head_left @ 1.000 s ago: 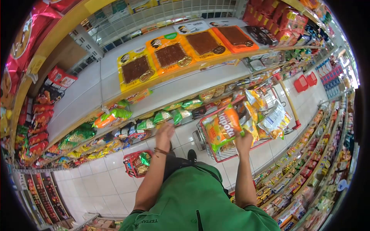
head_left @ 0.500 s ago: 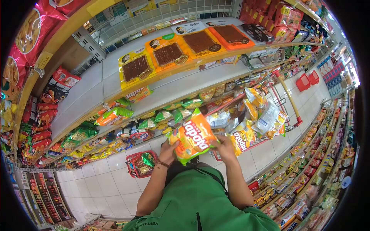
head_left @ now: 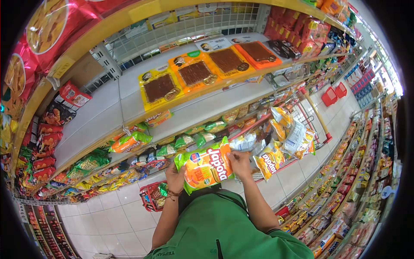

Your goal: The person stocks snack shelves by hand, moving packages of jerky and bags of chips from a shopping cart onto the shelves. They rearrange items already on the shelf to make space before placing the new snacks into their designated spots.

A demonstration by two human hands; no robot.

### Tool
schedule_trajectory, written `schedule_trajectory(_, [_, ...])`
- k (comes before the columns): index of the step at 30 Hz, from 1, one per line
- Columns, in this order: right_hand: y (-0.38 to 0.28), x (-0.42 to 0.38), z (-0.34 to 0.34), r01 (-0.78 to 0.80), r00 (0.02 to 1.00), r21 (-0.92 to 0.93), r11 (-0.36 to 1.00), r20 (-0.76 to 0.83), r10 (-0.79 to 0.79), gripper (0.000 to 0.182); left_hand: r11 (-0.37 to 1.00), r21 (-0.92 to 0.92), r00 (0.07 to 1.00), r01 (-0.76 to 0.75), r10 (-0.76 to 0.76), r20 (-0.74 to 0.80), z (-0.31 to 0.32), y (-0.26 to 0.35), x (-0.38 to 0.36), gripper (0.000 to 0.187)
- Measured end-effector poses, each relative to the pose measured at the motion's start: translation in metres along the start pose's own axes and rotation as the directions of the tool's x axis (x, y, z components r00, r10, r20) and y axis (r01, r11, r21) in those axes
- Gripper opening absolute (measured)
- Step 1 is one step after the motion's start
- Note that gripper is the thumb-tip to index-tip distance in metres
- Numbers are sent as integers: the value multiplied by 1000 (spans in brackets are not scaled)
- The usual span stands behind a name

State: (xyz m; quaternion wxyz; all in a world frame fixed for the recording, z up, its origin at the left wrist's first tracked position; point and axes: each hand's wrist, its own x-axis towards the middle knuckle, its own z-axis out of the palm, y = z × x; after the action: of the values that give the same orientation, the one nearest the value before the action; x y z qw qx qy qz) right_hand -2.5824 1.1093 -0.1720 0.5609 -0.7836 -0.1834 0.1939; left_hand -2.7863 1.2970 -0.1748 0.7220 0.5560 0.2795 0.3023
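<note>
Glossy tiled floor (head_left: 123,218), curved packed shelves, both hands (head_left: 207,169) gripping a puffy, shiny Japota bag (head_left: 205,167); wire cart (head_left: 280,172) beside.

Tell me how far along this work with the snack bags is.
Possibly done: four flat packs lie in a row on the upper shelf. In hand: a Japota bag, between the left hand and right hand. Probably left: the other bags in the cart; how many, I can't tell.

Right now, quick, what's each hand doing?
Left hand: closed on the bag's left edge.
Right hand: closed on its right edge.
</note>
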Motion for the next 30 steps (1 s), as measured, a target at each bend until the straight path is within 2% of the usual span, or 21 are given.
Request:
schedule_trajectory(2, [-2,2,16,-24,1000,-1,1000,9,24,25,999,37,999,-29,31,-41,-9,17,5,25])
schedule_trajectory(4, [-9,3,36,-75,997,198,977,23,72,23,994,95,997,-46,51,-57,-20,28,13,21])
schedule_trajectory(5, [-11,2,44,-76,997,195,978,48,68,23,989,126,991,-74,86,-98,-29,25,17,20])
schedule_trajectory(6, [-13,1,51,-222,975,308,925,66,212,27,981,165,981,-98,123,-147,-41,21,20,19])
schedule_trajectory(8, [-23,1,71,-493,863,487,721,170,476,58,999,16,959,-50,53,-278,-56,5,27,20])
schedule_trajectory(9, [-45,-7,78,-575,814,534,621,294,501,78,1000,5,947,-17,18,-321,-62,5,29,20])
schedule_trajectory(10, [-11,-1,88,-637,770,572,516,466,435,78,1000,-12,934,13,-16,-358,-67,6,32,21])
schedule_trajectory(11, [-12,-6,101,-626,779,618,474,512,361,75,1000,-11,923,-3,-2,-384,-71,4,34,21])
schedule_trajectory(12, [-15,-10,112,-616,787,662,428,547,286,73,991,-131,921,-8,-44,-388,-74,1,36,21])
schedule_trajectory(13, [-18,-12,124,-621,781,651,437,560,276,73,968,-251,920,-12,-87,-381,-77,-2,38,22])
schedule_trajectory(18, [-40,-22,169,-623,779,648,438,567,269,57,947,-319,959,-48,-45,-280,-98,-9,42,25])
schedule_trajectory(20, [-52,-13,175,-638,766,591,493,550,332,56,963,-269,996,1,-26,-90,-107,-13,45,34])
schedule_trajectory(21, [-55,-6,176,-595,798,609,525,526,294,55,963,-269,1000,1,-8,-25,-115,-19,51,45])
schedule_trajectory(22, [-58,1,178,-548,828,627,554,501,252,54,963,-271,1000,-8,-1,-30,-121,-22,53,45])
schedule_trajectory(24, [-65,23,187,-495,864,633,596,432,259,54,995,-84,987,57,-68,-143,-130,-20,58,49])
schedule_trajectory(25, [-63,36,192,-361,923,622,695,343,172,49,997,-65,964,38,-54,-262,-143,-36,65,70])
schedule_trajectory(26, [-58,51,198,-217,964,594,774,257,73,44,997,-65,963,35,-52,-266,-147,-36,68,70])
schedule_trajectory(27, [-45,72,206,-216,963,596,774,260,69,44,999,32,853,-10,25,-521,-150,-33,72,79])
schedule_trajectory(28, [-25,98,217,-2,980,492,871,174,-96,41,990,140,677,-27,121,-726,-155,-28,78,89])
schedule_trajectory(29, [-18,115,227,217,956,362,906,108,-272,39,989,146,678,-34,130,-724,-162,-18,85,89])
schedule_trajectory(30, [-25,124,234,220,956,370,902,102,-275,39,994,109,659,-16,92,-746,-171,-7,90,97])
